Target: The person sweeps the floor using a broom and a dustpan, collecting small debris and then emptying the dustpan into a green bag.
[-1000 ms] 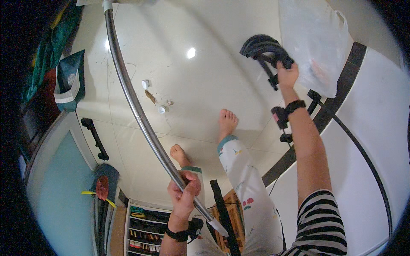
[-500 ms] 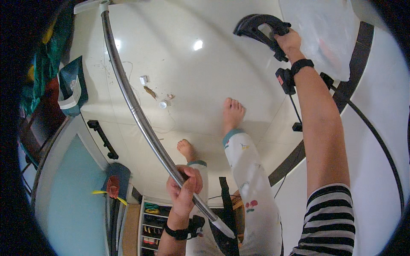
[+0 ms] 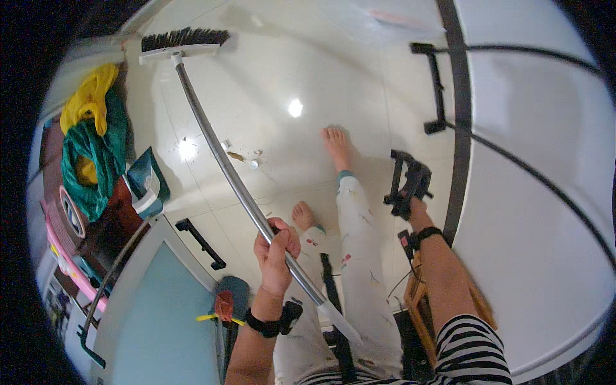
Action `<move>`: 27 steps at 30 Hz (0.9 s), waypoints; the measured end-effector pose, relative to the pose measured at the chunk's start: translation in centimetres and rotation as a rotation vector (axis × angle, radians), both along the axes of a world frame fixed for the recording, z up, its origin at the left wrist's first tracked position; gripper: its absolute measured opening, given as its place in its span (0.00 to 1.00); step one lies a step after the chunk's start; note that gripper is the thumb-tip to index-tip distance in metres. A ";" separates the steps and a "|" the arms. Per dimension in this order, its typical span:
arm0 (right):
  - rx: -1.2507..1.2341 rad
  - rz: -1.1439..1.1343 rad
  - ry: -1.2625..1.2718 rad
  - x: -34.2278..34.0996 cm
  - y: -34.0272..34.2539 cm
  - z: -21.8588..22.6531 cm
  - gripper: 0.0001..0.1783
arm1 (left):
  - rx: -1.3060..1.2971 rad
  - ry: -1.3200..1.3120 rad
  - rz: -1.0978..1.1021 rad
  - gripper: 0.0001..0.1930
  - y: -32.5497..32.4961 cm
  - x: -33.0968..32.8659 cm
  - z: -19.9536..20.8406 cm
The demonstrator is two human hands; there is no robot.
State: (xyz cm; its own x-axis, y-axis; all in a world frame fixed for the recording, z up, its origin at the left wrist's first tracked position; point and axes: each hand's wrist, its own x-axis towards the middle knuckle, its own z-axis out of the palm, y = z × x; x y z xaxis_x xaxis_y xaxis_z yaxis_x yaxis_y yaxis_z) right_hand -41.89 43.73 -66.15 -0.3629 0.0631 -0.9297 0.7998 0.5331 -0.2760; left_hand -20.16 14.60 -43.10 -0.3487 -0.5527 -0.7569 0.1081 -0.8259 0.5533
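Observation:
My left hand (image 3: 277, 256) is wrapped round the grey metal handle (image 3: 226, 168) of a broom, which runs slantwise from far left to a white end (image 3: 340, 321) over my legs. The broom's white head with dark bristles (image 3: 186, 42) lies at the floor's far left. Low at the right, my right hand (image 3: 417, 210) grips a black plastic piece (image 3: 410, 179) with openings through it; its exact kind is unclear. Between broom and feet lie small scraps: a white block (image 3: 226, 144), a brown bit (image 3: 235, 156) and a white round piece (image 3: 254, 165).
A teal dustpan (image 3: 142, 174) stands at the left, beside green and yellow plastic bags (image 3: 93, 154). Nearer is a frosted-glass door (image 3: 157, 301) with a black handle (image 3: 201, 244). On the right, a white door (image 3: 532, 212) carries another black handle (image 3: 436, 90). A wooden stool (image 3: 420, 301) sits by my right arm.
My right hand has come back toward my body with the black piece. The view has shifted, bringing the broom's bristles into sight. My left hand keeps its hold on the handle.

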 end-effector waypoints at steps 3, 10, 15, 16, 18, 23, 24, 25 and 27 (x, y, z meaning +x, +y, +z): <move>0.121 -0.004 0.062 4.2 9.3 -0.9 0.13 | -0.058 0.063 -0.120 0.03 3.5 0.4 -2.0; 0.220 0.633 0.006 13.3 15.4 -2.6 0.17 | -0.096 -0.016 -0.297 0.04 7.8 1.6 -5.7; 0.394 0.848 0.079 17.5 23.4 -8.6 0.22 | -0.105 -0.031 -0.372 0.06 13.3 1.4 -9.0; 0.382 0.736 0.030 17.8 23.5 -9.9 0.23 | -0.106 -0.046 -0.396 0.06 13.9 1.8 -9.7; 0.357 0.695 0.126 19.3 24.8 -11.1 0.23 | -0.133 -0.047 -0.415 0.07 15.5 2.6 -10.4; 0.400 0.666 0.108 20.2 27.7 -13.8 0.27 | -0.181 -0.061 -0.420 0.05 19.2 2.4 -11.4; 0.431 0.673 0.098 20.5 27.9 -14.2 0.27 | -0.188 -0.061 -0.434 0.05 19.8 2.4 -11.6; 0.441 0.689 0.045 20.6 28.0 -14.5 0.27 | -0.198 -0.053 -0.440 0.06 20.3 2.4 -11.6; 0.286 0.347 0.124 21.6 28.3 -15.1 0.27 | -0.216 -0.044 -0.452 0.07 20.8 2.4 -11.6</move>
State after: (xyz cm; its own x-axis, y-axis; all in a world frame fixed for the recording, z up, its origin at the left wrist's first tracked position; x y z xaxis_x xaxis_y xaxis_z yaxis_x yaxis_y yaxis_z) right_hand -20.33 72.01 -81.29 -0.5153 0.1657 -0.8408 0.5311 0.8318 -0.1616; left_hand -17.80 35.40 -54.66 -0.5597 -0.4995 -0.6612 -0.2616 -0.6507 0.7129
